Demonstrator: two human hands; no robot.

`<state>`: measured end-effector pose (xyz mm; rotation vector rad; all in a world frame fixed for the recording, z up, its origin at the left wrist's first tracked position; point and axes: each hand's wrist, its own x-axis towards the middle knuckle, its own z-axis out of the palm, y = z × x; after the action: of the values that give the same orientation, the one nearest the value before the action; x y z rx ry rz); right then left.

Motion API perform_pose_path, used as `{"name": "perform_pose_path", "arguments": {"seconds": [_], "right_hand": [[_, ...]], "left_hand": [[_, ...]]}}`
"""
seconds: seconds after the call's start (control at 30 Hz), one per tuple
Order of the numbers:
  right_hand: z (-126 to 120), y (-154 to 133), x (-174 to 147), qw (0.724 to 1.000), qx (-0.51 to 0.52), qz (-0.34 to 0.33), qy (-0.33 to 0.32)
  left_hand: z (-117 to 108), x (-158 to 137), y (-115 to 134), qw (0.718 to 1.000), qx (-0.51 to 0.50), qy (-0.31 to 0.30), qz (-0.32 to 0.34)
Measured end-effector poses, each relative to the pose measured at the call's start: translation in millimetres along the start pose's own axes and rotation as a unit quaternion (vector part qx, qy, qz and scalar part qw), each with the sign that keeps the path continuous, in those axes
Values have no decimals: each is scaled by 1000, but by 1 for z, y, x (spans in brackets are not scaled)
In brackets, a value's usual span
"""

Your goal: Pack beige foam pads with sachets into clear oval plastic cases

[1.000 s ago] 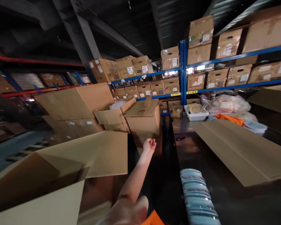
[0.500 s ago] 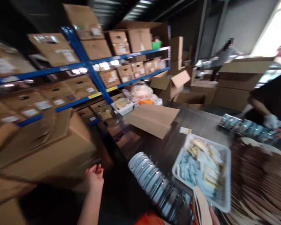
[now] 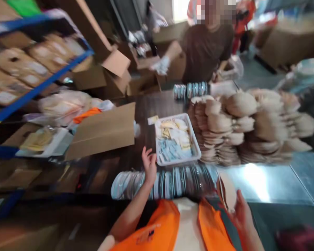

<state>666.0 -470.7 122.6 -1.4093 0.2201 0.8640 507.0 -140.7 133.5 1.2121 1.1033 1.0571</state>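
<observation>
My left hand (image 3: 149, 164) is raised over a row of thin, round-edged pieces (image 3: 183, 181) in pale blue, white and dark tones, standing on edge. Its fingers are apart with nothing in them. Just beyond it sits a white plastic basket (image 3: 197, 148) holding light blue, white and yellow printed packets (image 3: 172, 139). At the right end of the row, my right hand (image 3: 242, 211) grips a tan flat piece with a rounded edge (image 3: 227, 191); it looks layered. Motion blur hides its exact kind.
Stacks of tan rounded pieces (image 3: 219, 129) cover the table right of the basket. An open cardboard box (image 3: 102, 132) lies left. Across the table stands a person in a dark shirt (image 3: 206, 48), one gloved hand (image 3: 161, 66) extended. Blue shelving (image 3: 42, 89) holds boxes.
The view has swung right, away from the shelves. My left hand has come from beside the large box at the left to above the row. My right hand still holds the tan piece.
</observation>
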Motion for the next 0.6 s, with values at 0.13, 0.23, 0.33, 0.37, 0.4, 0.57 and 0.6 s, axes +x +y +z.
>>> {"name": "perform_pose_path", "arguments": {"seconds": [0.13,0.23,0.33,0.37,0.4,0.57,0.6], "right_hand": [[-43,24,-20,993,8,0,118],[-76,50,-40,974,-32,-1,223],[-94,76,-53,955,-88,-42,281],[-95,83,-55,948,-120,-72,287],[-93,88,-55,938,-159,-105,289],[-56,86,-44,880,-359,-231,210],[-48,82,-39,870,-379,-242,201]], "left_hand": [[40,-51,-36,924,173,-330,88],[65,-85,-58,749,268,-586,152],[90,-108,-77,623,301,-692,206],[98,-113,-84,607,305,-699,222],[106,-117,-90,603,311,-696,236],[127,-124,-118,638,350,-638,251],[127,-124,-122,640,348,-637,251]]}}
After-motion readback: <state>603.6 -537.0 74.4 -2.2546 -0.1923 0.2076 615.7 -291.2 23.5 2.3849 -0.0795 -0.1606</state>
